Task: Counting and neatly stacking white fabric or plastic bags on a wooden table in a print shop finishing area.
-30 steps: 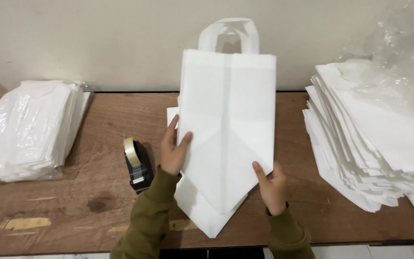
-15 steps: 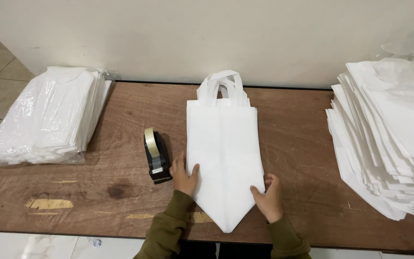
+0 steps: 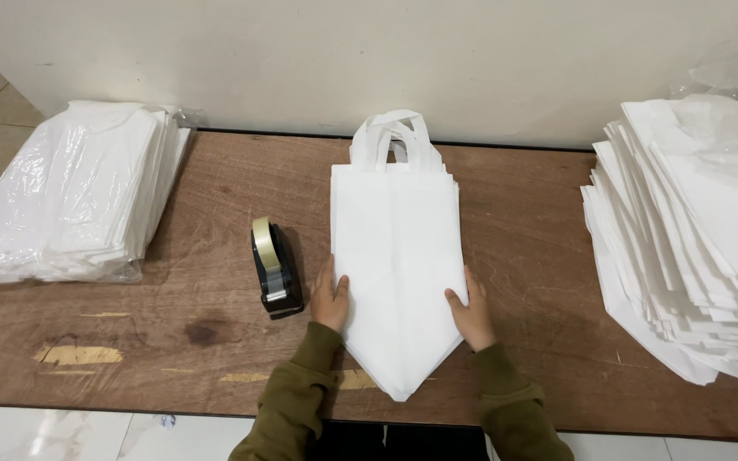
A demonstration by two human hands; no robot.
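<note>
Lying flat on the brown wooden worktop (image 3: 514, 222), the white non-woven carrier bag with looped handles (image 3: 396, 265) is spread out with its handles toward the wall and its folded bottom drawn to a point at the near edge. The left hand (image 3: 331, 296) rests open against the bag's left edge, fingers flat and thumb laid on the fabric; the right hand (image 3: 471, 312) mirrors it at the right edge, likewise spread and gripping nothing. Set so, one on each side, the hands appear to pin the bag flat and square, keeping the side folds pressed in. The bag thus lies between the two hands, touching both, and reaches beyond them toward the wall.

Just beside the left hand stands a black tape dispenser with a clear roll (image 3: 274, 267), close but not touched. A stack of white bags wrapped in clear plastic (image 3: 70, 201) sits far left; a loose, fanned pile of white bags (image 3: 694, 248) sits far right, well apart from either hand.
</note>
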